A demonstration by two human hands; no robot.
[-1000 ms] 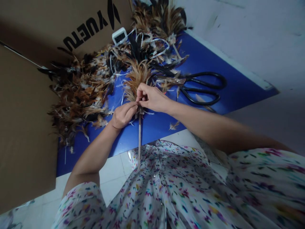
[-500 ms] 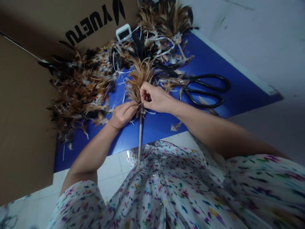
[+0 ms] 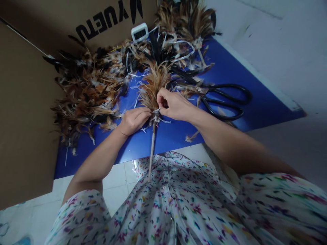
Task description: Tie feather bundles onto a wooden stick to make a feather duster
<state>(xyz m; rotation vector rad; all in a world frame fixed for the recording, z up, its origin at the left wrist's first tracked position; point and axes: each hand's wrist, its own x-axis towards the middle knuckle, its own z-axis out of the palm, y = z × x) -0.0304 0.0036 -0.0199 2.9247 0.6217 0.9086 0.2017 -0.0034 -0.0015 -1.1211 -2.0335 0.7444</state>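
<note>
A feather duster [image 3: 154, 81] with brown plumes lies in front of me, its thin stick [image 3: 152, 146] pointing back toward my body. At the base of the plumes, the fingertips of my left hand [image 3: 135, 120] are closed on the duster. My right hand [image 3: 176, 104] is just to the right, thumb and forefinger pinched on a pale string [image 3: 156, 110] that runs across the binding. Loose string ends stick out below the fingers. The exact hold of the left fingertips is partly hidden.
Loose brown and black feathers [image 3: 89, 88] are heaped on the blue table [image 3: 168, 137] at left. Black-handled scissors [image 3: 224, 93] lie at right. Behind are a white digital timer [image 3: 140, 33], another feather bundle [image 3: 189, 20] and a cardboard box [image 3: 58, 20].
The view has shifted slightly, so the table items appear further right. My right fingertips have drawn a little away from the left ones, and more string shows between them.
</note>
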